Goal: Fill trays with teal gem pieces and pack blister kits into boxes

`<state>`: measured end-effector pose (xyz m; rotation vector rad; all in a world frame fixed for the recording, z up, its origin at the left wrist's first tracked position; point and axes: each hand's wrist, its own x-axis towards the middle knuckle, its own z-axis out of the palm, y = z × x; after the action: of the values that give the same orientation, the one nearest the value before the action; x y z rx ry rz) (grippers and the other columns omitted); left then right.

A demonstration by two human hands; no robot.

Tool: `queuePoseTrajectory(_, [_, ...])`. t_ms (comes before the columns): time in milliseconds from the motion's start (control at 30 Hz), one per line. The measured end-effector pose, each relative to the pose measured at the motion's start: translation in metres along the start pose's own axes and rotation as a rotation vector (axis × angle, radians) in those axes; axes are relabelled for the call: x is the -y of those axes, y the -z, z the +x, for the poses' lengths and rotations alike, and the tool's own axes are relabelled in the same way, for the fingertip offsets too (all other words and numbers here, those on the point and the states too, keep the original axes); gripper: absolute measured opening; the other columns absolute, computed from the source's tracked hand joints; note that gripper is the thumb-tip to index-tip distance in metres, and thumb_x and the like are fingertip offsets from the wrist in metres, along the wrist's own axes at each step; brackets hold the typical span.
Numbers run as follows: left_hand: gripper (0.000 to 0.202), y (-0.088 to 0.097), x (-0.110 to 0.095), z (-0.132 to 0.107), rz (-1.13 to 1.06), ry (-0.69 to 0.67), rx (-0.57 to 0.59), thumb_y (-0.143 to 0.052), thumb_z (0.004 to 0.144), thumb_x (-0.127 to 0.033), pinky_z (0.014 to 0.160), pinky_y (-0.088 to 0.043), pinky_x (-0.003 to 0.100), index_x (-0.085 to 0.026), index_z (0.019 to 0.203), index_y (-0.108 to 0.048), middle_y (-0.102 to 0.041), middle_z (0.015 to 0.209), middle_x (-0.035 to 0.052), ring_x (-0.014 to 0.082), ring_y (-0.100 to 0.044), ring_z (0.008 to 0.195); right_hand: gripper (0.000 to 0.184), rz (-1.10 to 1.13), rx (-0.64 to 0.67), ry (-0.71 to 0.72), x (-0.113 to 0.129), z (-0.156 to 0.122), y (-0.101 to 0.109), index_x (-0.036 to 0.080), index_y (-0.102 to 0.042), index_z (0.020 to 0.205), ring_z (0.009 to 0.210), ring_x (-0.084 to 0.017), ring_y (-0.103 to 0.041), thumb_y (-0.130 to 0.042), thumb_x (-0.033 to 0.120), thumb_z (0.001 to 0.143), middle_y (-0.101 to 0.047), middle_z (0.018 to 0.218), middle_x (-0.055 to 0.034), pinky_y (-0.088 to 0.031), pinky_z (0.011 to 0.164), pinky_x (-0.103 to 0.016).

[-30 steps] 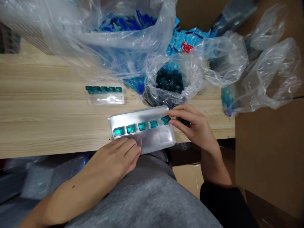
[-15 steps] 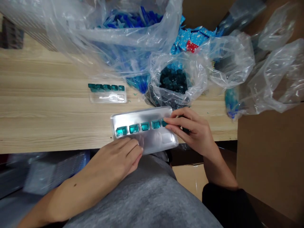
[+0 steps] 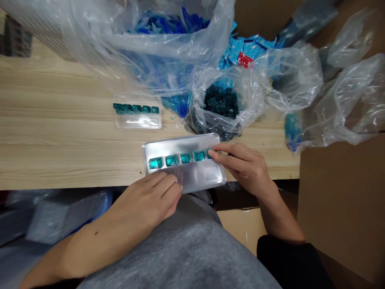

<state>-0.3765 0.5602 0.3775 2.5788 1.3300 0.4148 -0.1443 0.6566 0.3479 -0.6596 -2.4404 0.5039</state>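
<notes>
Right, I'm on the head camera and here's what I'm seeing. A rectangular silver foil tray (image 3: 195, 172) sits on the pale wooden surface (image 3: 60, 160), right at its near edge and roughly mid-frame. Along the tray runs a row of five square teal capsules (image 3: 185, 158).

The left hand (image 3: 147, 200) is relaxed, not clenched, with its fingers (image 3: 165, 180) lying flat on the foil at the near edge. The right hand (image 3: 243, 166) is closed on the tray's right end, its fingertips (image 3: 212, 152) pressed right up against the last capsule.

Just to the far left of the tray, a clear plastic tray (image 3: 138, 120) carries its own teal row. Beyond the foil tray, a clear plastic bag of dark teal pieces (image 3: 228, 108) slumps on the far edge of the surface. Behind that, a big clear bag of blue pieces (image 3: 168, 52) spills across the far side, and blue printed paper with a red patch (image 3: 243, 60) peeks out. To the right stands a brown cardboard box (image 3: 337, 208). A black sleeve (image 3: 285, 257) covers the right arm.
</notes>
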Motion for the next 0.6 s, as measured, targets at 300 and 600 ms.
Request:
queuePoseTrajectory(300, [0.031,0.002,-0.004,0.000,0.033,-0.019,-0.035,-0.039,0.091,-0.007,0.053,-0.044,0.028,-0.016,0.068,-0.058,-0.058,0.062,0.0013,0.0152,-0.055,0.057,0.023,0.172,-0.045,-0.152,0.000,0.004,-0.006,0.022,-0.070,0.110,0.092,-0.013,-0.068,-0.063,0.020,0.088,-0.071,0.102,-0.0047,-0.057,0.081,-0.025])
queuePoseTrajectory(600, [0.022,0.023,-0.004,-0.004,-0.101,0.020,-0.105,-0.039,0.093,-0.014,0.056,-0.048,0.025,-0.018,0.077,-0.054,-0.061,0.067,0.0006,0.0117,-0.058,0.059,0.021,0.344,-0.269,-0.407,-0.001,0.000,0.005,0.029,-0.072,0.107,0.075,-0.013,-0.065,-0.064,0.031,0.088,-0.070,0.087,-0.0007,-0.057,0.071,-0.028])
